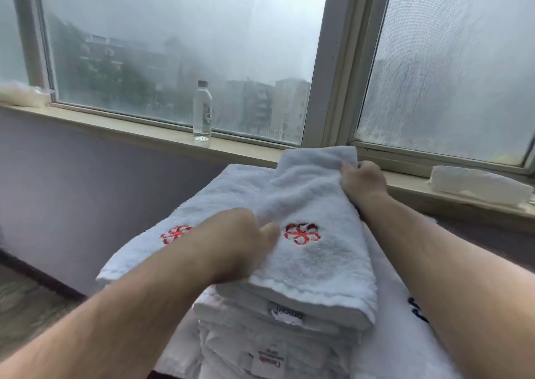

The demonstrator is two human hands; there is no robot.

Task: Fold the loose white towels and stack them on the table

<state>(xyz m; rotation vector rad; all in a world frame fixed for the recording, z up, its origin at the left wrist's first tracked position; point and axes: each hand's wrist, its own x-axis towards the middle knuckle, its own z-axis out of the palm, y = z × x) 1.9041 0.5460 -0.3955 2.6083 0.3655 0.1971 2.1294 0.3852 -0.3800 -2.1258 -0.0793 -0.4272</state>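
Towel (318, 268), white, plush, red-flowered, atop folded stack (275, 338); in grip of left hand (240, 242), right hand (362, 181)

Fluffy white terry-cloth towel (312, 204); clear glossy plastic bottle (202, 112).

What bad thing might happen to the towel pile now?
The stack looks tall with uneven edges; the left hand and right hand both grip the top towel, so a hard tug might drag it askew. The towel's far end is bunched in the right hand, so its fold may come out crooked.
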